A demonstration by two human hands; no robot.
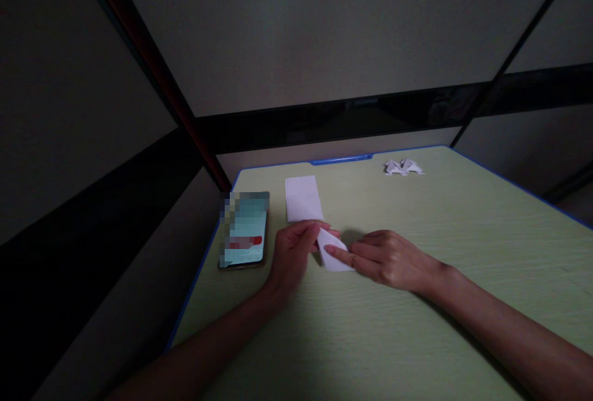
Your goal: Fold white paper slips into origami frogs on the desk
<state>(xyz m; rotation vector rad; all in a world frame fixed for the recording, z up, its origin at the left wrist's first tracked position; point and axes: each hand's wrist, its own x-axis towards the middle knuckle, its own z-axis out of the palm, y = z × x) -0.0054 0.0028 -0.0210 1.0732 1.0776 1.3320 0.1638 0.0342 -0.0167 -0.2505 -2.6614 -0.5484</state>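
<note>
A small white sheet of paper (334, 254) lies partly folded on the pale green table (417, 302), between my two hands. My left hand (294, 253) pinches the paper's left upper edge with fingers curled. My right hand (386, 259) rests on the table with its fingers stretched out, the fingertips pressing down on the paper's right side. A second, flat white sheet (303, 198) lies just beyond my left hand, untouched.
A phone (244, 229) with a lit screen lies near the table's left edge, close to my left hand. Finished white folded-paper figures (402, 167) sit at the far edge. The table has a blue rim (340, 159); dark walls surround it.
</note>
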